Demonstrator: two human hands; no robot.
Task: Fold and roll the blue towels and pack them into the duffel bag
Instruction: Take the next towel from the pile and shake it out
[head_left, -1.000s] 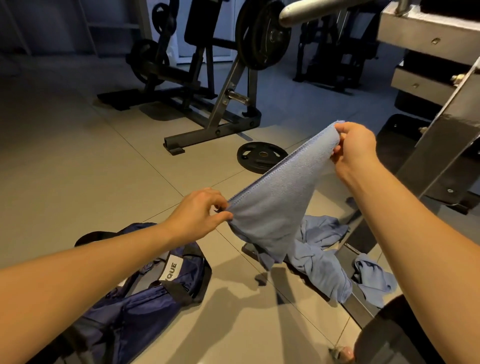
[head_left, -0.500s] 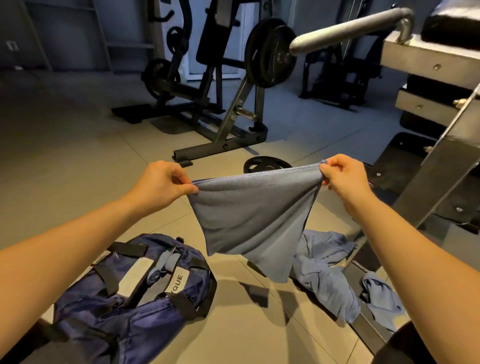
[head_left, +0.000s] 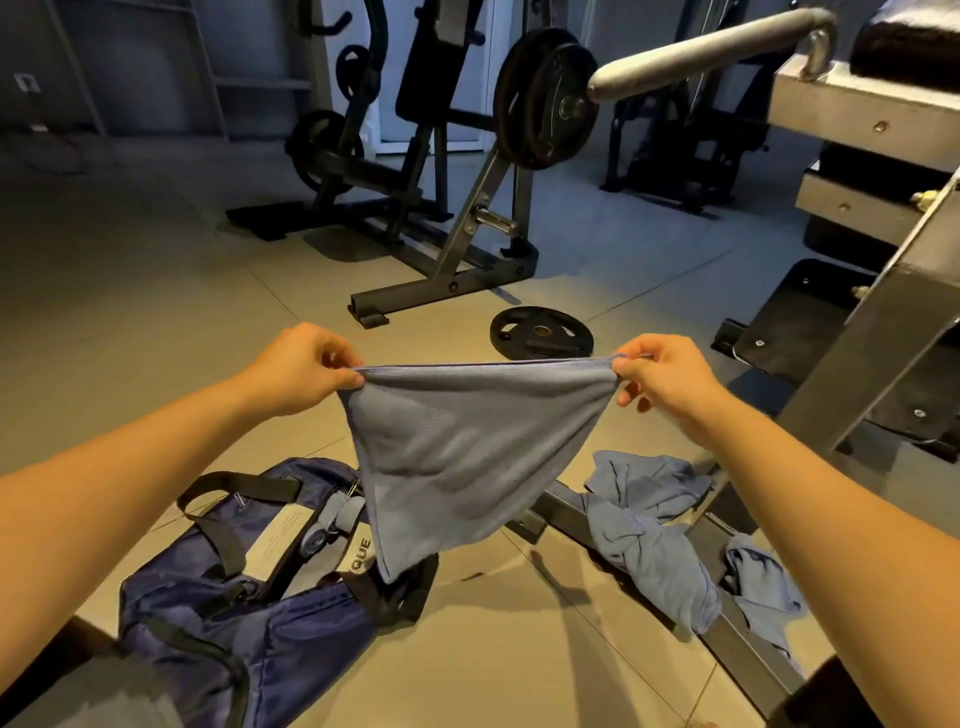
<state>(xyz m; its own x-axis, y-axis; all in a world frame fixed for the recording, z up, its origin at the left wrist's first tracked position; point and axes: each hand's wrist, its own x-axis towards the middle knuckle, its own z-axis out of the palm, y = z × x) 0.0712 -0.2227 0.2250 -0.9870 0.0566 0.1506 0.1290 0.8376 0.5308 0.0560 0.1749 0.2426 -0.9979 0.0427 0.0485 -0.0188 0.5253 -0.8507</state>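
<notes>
A blue towel (head_left: 467, 452) hangs in the air in front of me, its top edge stretched level. My left hand (head_left: 301, 371) pinches its left corner and my right hand (head_left: 660, 379) pinches its right corner. The cloth droops to a point above the navy duffel bag (head_left: 249, 613), which lies on the floor at lower left with black straps and a white label. More blue towels lie crumpled at right: one (head_left: 644, 525) over a metal floor bar, another (head_left: 758, 587) beside it.
A black weight plate (head_left: 540, 332) lies on the tiled floor behind the towel. A plate-loaded machine (head_left: 467, 208) stands at the back. A grey steel machine frame (head_left: 872, 322) rises at right, its floor bar (head_left: 748, 634) running under the crumpled towels.
My left hand rose and my right hand dropped, bringing the towel's top edge from a slant to level. The hands moved apart and the edge is now taut.
</notes>
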